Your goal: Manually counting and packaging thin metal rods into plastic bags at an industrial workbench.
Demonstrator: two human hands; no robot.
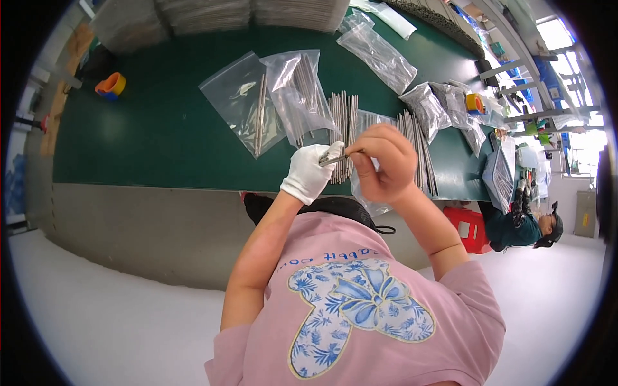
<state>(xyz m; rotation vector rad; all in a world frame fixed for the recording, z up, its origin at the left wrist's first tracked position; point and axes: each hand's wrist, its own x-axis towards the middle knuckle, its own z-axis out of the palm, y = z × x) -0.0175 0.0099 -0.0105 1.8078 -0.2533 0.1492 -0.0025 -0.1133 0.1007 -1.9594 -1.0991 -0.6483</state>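
Note:
My left hand [308,171], in a white glove, is closed around a thin metal rod [333,160] seen nearly end-on. I cannot tell whether more than one rod is in its grip. Bare, my right hand [389,161] pinches the rod's right end between thumb and fingers. Just beyond my hands lies a loose bundle of similar rods [352,112], and a second bundle [421,154] lies to the right, partly behind my right hand. Left of them, a clear plastic bag [241,96] and another clear bag [283,74] have several rods in or on them.
The green table [154,141] carries an orange-and-yellow ring [111,85] at far left and a yellow one [475,103] at right. Filled clear bags [426,109] lie at right. Pale stacks [199,14] line the back. A person [524,225] sits near a red stool [468,230].

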